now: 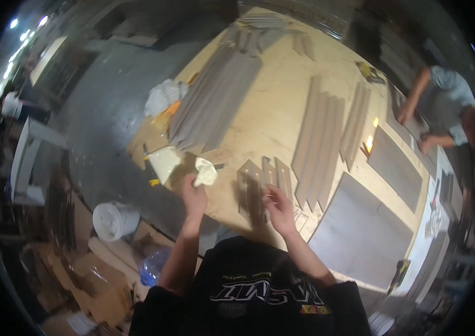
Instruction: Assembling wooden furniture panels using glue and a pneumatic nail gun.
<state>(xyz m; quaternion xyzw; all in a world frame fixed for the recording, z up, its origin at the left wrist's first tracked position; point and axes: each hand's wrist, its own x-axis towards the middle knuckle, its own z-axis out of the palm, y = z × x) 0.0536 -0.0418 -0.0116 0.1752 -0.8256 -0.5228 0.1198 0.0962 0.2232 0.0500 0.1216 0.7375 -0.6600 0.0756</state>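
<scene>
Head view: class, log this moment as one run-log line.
left hand: holds pale cloth | right hand: on short grey strips | surface: wooden workbench

The view is dim overall, with a heavy black ring round the fisheye frame. The brightest part is the pale wooden worktop (pixel 282 112), lit from above; the floor (pixel 103 117) beside it falls off into grey gloom. Small ceiling lights (pixel 24 33) at the upper left burn out to white spots. Two small yellow patches on the worktop glare brightly. Soft shadows lie under the short boards (pixel 262 185) near the hands. Straight edges bend strongly toward the rim, and the outer clutter is smeared and murky. Fine detail is soft and grainy throughout.
</scene>
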